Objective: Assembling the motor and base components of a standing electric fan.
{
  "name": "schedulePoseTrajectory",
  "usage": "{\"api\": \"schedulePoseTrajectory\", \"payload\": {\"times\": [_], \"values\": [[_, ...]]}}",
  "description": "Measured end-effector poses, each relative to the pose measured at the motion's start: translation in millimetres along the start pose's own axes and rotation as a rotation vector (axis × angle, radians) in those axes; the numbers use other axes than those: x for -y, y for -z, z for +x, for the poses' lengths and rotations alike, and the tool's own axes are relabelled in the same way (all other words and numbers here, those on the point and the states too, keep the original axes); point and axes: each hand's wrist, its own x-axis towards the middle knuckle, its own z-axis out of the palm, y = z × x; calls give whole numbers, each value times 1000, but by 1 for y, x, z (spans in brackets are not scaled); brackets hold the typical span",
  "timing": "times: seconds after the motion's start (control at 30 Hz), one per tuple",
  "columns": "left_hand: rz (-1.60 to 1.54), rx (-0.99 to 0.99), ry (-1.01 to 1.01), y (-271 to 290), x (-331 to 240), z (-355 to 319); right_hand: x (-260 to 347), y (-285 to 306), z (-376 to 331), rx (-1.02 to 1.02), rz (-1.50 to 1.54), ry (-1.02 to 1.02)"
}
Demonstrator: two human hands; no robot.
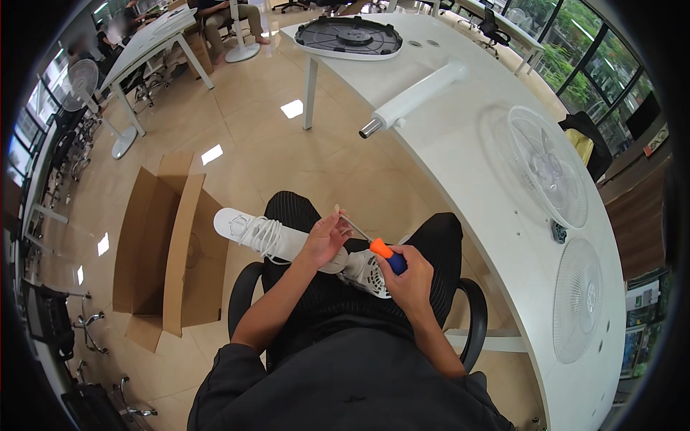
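A screwdriver (382, 249) with an orange and blue handle is in my right hand (411, 281), its fingers wrapped round the handle. Its thin shaft points up and left to the fingertips of my left hand (325, 241), which are pinched together by the tip. Whatever small thing they may hold is too small to make out. Across my lap lies a white fan body (291, 241), with a white cord (264, 235) wound round it and a round panel at its left end. A slotted motor housing (370, 276) forms its right end, partly behind my right hand.
An open cardboard box (183, 251) stands on the floor at my left. The white table (474, 144) on my right holds a black-topped round base (350, 37), a white pole (417, 97), a fan guard with blades (548, 169) and another guard (577, 302). Chair armrests (472, 323) flank me.
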Motion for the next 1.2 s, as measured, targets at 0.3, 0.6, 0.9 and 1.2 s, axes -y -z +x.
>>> {"api": "schedulePoseTrajectory", "payload": {"times": [0.3,0.6,0.9,1.2], "values": [[-45,38,-31,4,-3,-1,-2,-7,-5,3,35,5],[-55,44,-22,3,-3,-2,-4,-13,-8,29,31,-52],[34,51,-48,8,-3,1,-4,-5,4,232,131,-259],[-27,187,-64,18,2,-2,-6,-2,-1,232,218,-255]]}}
